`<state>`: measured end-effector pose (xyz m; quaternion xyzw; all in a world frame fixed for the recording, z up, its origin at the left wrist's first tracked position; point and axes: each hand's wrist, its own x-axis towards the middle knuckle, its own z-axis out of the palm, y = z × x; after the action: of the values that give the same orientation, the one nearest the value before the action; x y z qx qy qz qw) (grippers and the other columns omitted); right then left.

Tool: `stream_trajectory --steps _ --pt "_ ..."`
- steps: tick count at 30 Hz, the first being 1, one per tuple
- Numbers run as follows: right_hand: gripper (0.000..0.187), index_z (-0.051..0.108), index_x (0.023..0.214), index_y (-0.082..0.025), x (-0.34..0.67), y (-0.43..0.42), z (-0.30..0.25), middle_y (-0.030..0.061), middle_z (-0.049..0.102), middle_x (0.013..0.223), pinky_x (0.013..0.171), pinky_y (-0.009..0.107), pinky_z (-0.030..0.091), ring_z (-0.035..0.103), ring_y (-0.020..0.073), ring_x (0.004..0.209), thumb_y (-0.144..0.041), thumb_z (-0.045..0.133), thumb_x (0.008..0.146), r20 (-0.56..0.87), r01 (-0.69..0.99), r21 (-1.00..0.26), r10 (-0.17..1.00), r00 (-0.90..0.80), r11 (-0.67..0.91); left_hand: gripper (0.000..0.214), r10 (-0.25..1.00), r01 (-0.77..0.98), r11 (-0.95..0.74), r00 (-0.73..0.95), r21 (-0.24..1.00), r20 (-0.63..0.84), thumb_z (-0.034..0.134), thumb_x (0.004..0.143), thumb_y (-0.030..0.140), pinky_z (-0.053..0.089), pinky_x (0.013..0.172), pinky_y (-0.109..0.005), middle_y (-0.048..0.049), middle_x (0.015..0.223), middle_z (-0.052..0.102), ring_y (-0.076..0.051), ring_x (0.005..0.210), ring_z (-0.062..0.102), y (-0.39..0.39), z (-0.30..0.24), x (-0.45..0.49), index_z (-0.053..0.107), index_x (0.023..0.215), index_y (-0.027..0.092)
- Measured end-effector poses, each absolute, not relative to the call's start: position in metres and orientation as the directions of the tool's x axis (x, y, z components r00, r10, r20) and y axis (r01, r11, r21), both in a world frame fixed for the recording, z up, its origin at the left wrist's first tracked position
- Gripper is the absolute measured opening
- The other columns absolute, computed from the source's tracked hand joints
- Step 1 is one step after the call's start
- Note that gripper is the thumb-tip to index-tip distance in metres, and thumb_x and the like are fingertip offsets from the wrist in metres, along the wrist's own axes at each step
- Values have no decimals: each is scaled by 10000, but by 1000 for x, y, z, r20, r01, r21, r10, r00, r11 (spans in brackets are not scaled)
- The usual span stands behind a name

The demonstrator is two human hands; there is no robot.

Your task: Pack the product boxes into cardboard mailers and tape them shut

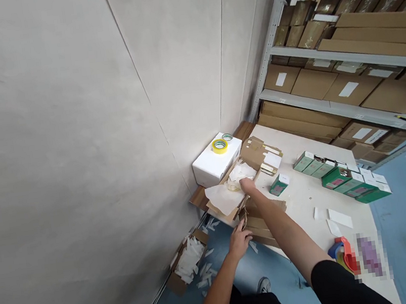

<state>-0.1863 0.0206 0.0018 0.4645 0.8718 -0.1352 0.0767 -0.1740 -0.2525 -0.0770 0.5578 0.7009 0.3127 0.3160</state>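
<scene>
An open cardboard box (231,217) lies along the near left side of the white table, lined with sheets of white paper (224,197). My right hand (247,186) reaches into it, fingers closed beside a crumpled, yellowish translucent wrap (233,185); my fingertips are partly hidden. Lower down, my left hand (240,241) has its fingers bent around the torn brown edge (245,216) at the box's near end. Folded brown cardboard (260,227) lies under my right forearm. Just right of my right hand stands a small green and white box (279,185).
A white foam box (214,163) carries a yellow tape roll (219,146). Flattened cardboard (259,154) lies behind. Several green boxes (345,180) and a red tape dispenser (347,252) are at right. On the floor stands a scrap-filled carton (178,280). Shelving (331,100) rises behind.
</scene>
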Motion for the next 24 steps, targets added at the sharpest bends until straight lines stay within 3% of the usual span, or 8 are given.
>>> stream_trajectory --steps 6,11,15,19,21,24 --pt "345 734 1167 -155 -155 25 13 168 734 1177 867 280 440 662 230 1052 -154 435 993 -204 828 -174 803 -560 534 254 987 607 139 -152 782 -58 613 886 232 433 1194 -435 6 1608 469 -293 1381 540 -257 -74 -171 815 1022 305" --pt "320 729 1160 -167 -133 31 20 136 752 1119 830 263 435 670 224 1015 -190 456 994 -165 796 -207 782 -601 568 251 979 605 166 -198 779 -54 627 889 223 446 1171 -446 -27 1604 479 -299 1383 535 -251 -73 -167 815 1040 292" --pt "340 704 1274 -213 -129 35 19 108 732 1230 890 270 448 655 237 1107 -291 578 968 -173 752 -253 736 -654 608 251 967 611 197 -248 767 -51 633 889 188 448 1168 -459 -38 1642 421 -291 1394 527 -248 -75 -156 809 1053 261" --pt "486 704 1297 -231 -130 37 17 106 680 1318 947 287 457 621 262 1187 -415 766 852 -233 716 -269 678 -698 644 245 962 629 205 -271 750 -35 637 892 170 452 1162 -445 -35 1652 402 -284 1384 533 -251 -74 -143 811 1037 263" --pt "448 718 1277 -236 -131 37 17 103 678 1313 959 282 450 614 258 1196 -346 771 846 -239 695 -267 653 -719 667 241 956 631 223 -289 743 -41 636 893 172 454 1158 -444 -33 1651 402 -288 1374 541 -253 -72 -137 811 1034 260" --pt "308 751 1204 -211 -130 37 18 113 708 1256 943 279 442 630 244 1156 -195 627 922 -228 680 -265 640 -734 684 238 947 622 253 -315 741 -58 637 891 174 446 1166 -446 -38 1650 404 -293 1371 544 -254 -69 -129 811 1034 253"
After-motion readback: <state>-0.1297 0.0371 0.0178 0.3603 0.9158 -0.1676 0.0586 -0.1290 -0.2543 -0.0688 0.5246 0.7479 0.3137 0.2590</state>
